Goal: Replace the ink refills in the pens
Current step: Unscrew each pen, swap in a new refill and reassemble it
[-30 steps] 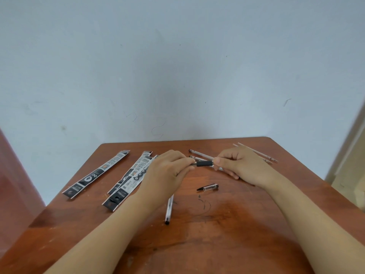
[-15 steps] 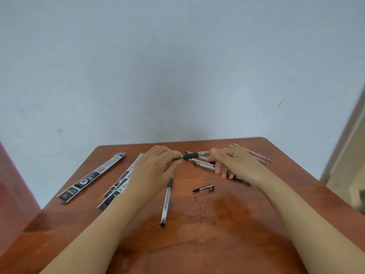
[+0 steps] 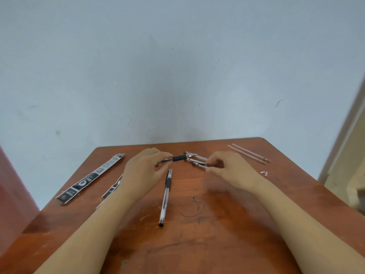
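My left hand (image 3: pixel 146 169) pinches a pen (image 3: pixel 178 158) with a black rubber grip, its tip pointing right, just above the table. My right hand (image 3: pixel 229 169) pinches a small clear pen cap (image 3: pixel 199 164) with a dark end, held a short way right of and below the pen's tip. A whole pen (image 3: pixel 165 196) with a clear barrel lies on the table between my arms. More pen parts (image 3: pixel 197 156) lie behind the held pen. Two thin refills (image 3: pixel 248 154) lie at the back right.
The brown table (image 3: pixel 197 244) is scratched and pen-marked. A refill packet (image 3: pixel 90 177) lies at the left, with another (image 3: pixel 113 187) partly under my left forearm. Two tiny white bits (image 3: pixel 264 173) sit near the right edge. A wall stands right behind the table.
My right hand let go of the gripped pen, leaving it in my left hand. The small cap that lay on the table is now in my right fingers near the pen's tip.
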`<action>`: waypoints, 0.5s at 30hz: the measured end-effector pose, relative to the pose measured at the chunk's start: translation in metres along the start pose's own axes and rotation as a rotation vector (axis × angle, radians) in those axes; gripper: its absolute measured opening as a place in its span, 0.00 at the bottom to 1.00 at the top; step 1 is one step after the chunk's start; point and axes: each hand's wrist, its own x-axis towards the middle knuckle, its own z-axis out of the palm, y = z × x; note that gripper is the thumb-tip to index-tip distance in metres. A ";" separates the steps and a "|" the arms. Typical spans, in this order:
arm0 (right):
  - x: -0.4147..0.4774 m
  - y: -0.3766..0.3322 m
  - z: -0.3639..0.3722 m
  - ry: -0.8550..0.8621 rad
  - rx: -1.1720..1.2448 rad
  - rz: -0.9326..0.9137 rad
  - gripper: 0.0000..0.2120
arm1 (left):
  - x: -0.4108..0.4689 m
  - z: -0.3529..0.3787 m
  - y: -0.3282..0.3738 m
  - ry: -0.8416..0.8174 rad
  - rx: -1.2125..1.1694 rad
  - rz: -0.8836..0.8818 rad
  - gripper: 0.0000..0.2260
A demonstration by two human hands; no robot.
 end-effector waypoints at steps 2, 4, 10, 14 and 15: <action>0.000 -0.001 -0.005 0.083 0.051 -0.007 0.03 | -0.001 0.001 0.002 -0.022 -0.009 0.006 0.09; 0.000 -0.003 -0.005 0.114 0.078 -0.032 0.02 | -0.001 0.002 0.003 -0.040 -0.025 0.007 0.11; -0.001 -0.007 -0.003 0.094 0.092 -0.099 0.03 | -0.001 0.004 0.001 -0.038 -0.049 0.031 0.10; -0.001 -0.008 0.000 0.093 0.060 -0.114 0.04 | -0.002 0.005 0.002 -0.074 -0.046 0.058 0.15; -0.001 -0.008 0.000 0.094 0.051 -0.117 0.04 | -0.002 0.005 0.003 -0.080 -0.043 0.059 0.15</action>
